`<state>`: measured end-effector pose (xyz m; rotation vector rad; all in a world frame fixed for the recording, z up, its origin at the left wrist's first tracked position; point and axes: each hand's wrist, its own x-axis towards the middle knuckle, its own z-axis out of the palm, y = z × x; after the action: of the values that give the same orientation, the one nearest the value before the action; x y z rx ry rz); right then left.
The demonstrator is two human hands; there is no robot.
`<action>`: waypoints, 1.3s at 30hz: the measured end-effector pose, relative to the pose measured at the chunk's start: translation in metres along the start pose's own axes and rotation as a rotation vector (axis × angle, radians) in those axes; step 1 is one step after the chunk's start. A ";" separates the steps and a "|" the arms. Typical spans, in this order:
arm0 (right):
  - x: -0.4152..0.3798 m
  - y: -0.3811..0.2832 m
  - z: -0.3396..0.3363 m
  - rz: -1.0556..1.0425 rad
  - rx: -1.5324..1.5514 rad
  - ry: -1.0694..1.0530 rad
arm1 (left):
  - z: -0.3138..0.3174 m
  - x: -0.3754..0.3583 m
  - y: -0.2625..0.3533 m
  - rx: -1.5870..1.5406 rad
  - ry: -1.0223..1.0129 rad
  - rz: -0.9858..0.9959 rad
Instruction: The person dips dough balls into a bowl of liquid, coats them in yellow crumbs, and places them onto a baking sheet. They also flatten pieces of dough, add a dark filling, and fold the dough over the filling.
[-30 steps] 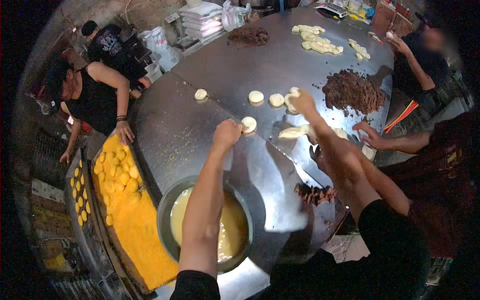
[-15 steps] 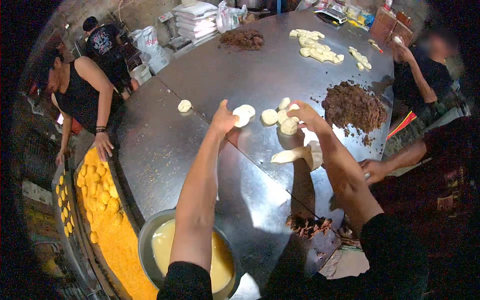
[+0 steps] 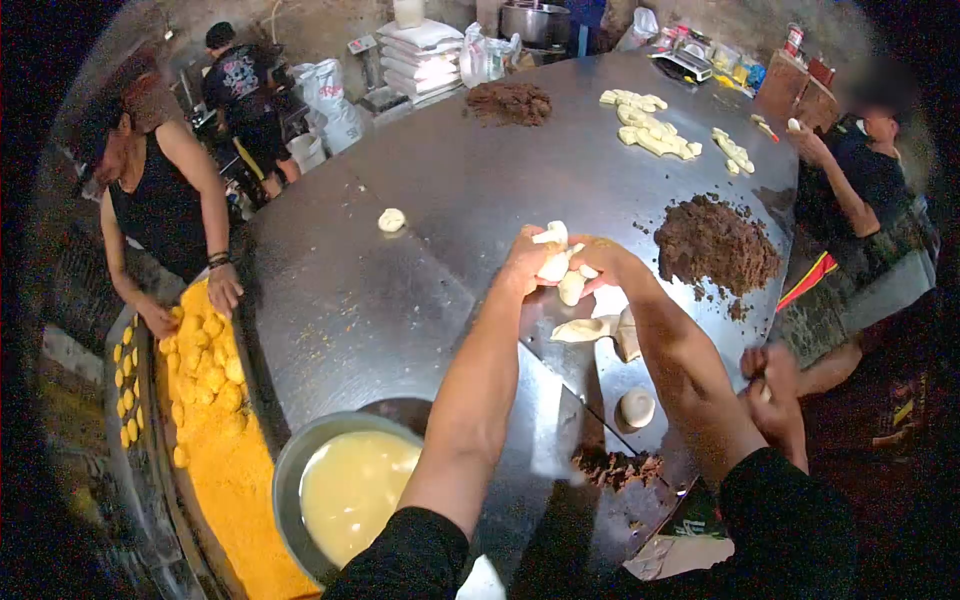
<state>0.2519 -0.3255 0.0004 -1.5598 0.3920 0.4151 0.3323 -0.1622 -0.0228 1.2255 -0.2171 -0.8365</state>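
My left hand (image 3: 524,262) and my right hand (image 3: 606,260) have come together over the middle of the metal table, fingers closed around a cluster of pale dough balls (image 3: 571,288). One dough piece (image 3: 550,233) pokes up above the fingers; others are partly hidden. Just below my hands lies a dough strip (image 3: 583,330), partly behind my right forearm. A single round dough ball (image 3: 637,408) rests nearer to me, left of that forearm. Farther off to the left, another dough ball (image 3: 391,220) sits by itself.
A bowl of pale yellow liquid (image 3: 283,500) stands at front left, beside a trough of orange crumbs (image 3: 235,515) with coated pieces. Dark crumbly filling (image 3: 715,250) lies at right, a small heap (image 3: 618,468) in front. Dough ropes (image 3: 655,135) lie at the back. Co-workers stand around.
My left hand has moved right to meet my right hand, and the dough balls on the table there are now gathered between them. A dough ball now shows beside my right forearm.
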 end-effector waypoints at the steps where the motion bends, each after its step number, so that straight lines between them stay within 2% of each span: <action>1: -0.007 0.005 0.013 -0.061 0.141 -0.023 | 0.002 -0.017 0.006 0.002 0.023 -0.003; 2: -0.012 0.007 0.028 -0.052 0.128 0.058 | 0.001 -0.032 0.017 0.055 0.014 0.010; 3: -0.026 0.003 0.046 -0.048 0.128 0.027 | -0.001 -0.051 0.029 0.107 0.007 0.018; 5: -0.058 -0.001 0.080 -0.238 0.366 -0.003 | -0.010 -0.090 0.055 0.144 0.006 0.028; 7: -0.088 -0.012 0.118 -0.261 0.379 -0.057 | -0.019 -0.145 0.076 0.334 -0.052 0.195; 9: -0.136 -0.029 0.169 -0.309 0.278 -0.026 | -0.025 -0.229 0.097 0.406 -0.010 0.269; 13: -0.206 -0.028 0.271 -0.345 0.275 -0.190 | -0.047 -0.375 0.088 0.437 0.156 0.343; 14: -0.214 -0.021 0.296 -0.323 0.214 -0.175 | -0.051 -0.402 0.080 0.419 0.216 0.325; 16: -0.224 -0.006 0.343 -0.294 0.119 -0.169 | -0.065 -0.442 0.059 0.460 0.364 0.247; 19: -0.215 0.018 0.379 -0.264 -0.002 -0.192 | -0.082 -0.470 0.038 0.393 0.452 0.159; 23: -0.221 0.018 0.395 -0.179 -0.296 -0.257 | -0.106 -0.481 0.017 0.112 0.421 -0.028; 28: -0.222 0.007 0.389 -0.209 -0.432 -0.266 | -0.104 -0.497 0.029 0.054 0.387 -0.093; 30: -0.203 -0.004 0.377 -0.467 -0.807 -0.121 | -0.098 -0.508 0.038 0.187 0.454 -0.074; 32: -0.178 -0.025 0.360 -0.505 -0.721 -0.104 | -0.105 -0.518 0.045 0.300 0.574 -0.036; 34: -0.133 -0.051 0.331 -0.563 -0.640 -0.045 | -0.103 -0.547 0.063 0.357 0.555 0.004; 36: -0.060 -0.062 0.301 -0.565 -0.713 0.040 | -0.103 -0.580 0.058 0.248 0.713 0.170; 37: -0.015 -0.059 0.286 -0.571 -0.706 0.064 | -0.105 -0.598 0.045 0.256 0.866 0.265; 39: 0.071 -0.047 0.263 -0.741 -0.965 0.181 | -0.097 -0.640 0.033 0.236 1.065 0.305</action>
<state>0.3309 -0.0609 0.0007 -2.5328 -0.3337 -0.1703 -0.0405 0.3394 0.1502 1.6498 0.3686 0.1737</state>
